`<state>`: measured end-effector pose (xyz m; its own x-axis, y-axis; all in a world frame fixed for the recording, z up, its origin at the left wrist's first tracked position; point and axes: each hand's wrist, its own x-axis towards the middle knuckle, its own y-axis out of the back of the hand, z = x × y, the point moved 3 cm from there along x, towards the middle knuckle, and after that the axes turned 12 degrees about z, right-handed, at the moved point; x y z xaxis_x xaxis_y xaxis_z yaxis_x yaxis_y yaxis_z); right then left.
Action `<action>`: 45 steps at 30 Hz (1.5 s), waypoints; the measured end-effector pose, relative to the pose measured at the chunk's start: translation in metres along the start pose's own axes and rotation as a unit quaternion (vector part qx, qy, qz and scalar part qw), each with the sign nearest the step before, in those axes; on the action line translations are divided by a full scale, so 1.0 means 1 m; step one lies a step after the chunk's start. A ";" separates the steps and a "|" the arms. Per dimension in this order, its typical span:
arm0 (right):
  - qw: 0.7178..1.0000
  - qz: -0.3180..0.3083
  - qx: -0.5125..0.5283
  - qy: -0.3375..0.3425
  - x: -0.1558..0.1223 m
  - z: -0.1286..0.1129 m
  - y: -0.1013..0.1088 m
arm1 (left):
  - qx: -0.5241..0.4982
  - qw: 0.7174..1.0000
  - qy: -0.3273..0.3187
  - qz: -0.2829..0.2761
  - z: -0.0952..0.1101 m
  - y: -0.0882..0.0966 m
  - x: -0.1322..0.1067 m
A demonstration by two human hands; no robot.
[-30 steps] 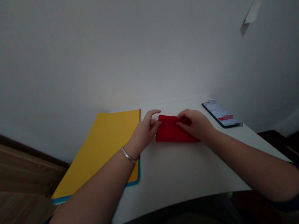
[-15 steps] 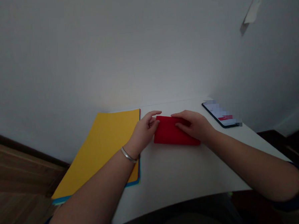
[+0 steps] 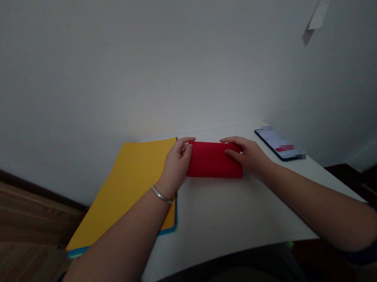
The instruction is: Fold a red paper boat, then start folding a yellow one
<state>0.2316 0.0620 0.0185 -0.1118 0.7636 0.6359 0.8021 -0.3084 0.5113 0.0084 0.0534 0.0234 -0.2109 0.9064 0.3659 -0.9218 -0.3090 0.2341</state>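
A folded sheet of red paper [image 3: 211, 161] is held over the white table, its long edge running left to right. My left hand [image 3: 178, 161], with a silver bangle at the wrist, pinches the paper's upper left corner between thumb and fingers. At the upper right part, my right hand [image 3: 246, 154] grips it, with the thumb on the near face and the fingers along the top edge. The folded right end looks rounded. What lies behind the paper is hidden.
A stack of coloured paper, yellow sheet [image 3: 127, 182] on top, lies at the left under my left forearm. A phone [image 3: 275, 145] with a lit screen rests at the back right of the white table [image 3: 224, 223]. Behind stands a grey wall [image 3: 172, 66].
The red paper has shifted left and slightly up, carried by both hands. My right hand has moved closer to the paper's right end, so more of its face shows.
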 end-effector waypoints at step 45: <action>0.968 -0.133 -0.211 0.019 0.011 0.040 -0.014 | 0.464 0.827 -0.290 -0.131 -0.011 -0.011 -0.006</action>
<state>0.2422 0.0971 -0.0047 -0.3093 0.8286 0.4667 0.4318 -0.3148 0.8452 0.0161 0.0548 0.0087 0.3965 0.7698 0.5001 -0.2088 -0.4549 0.8657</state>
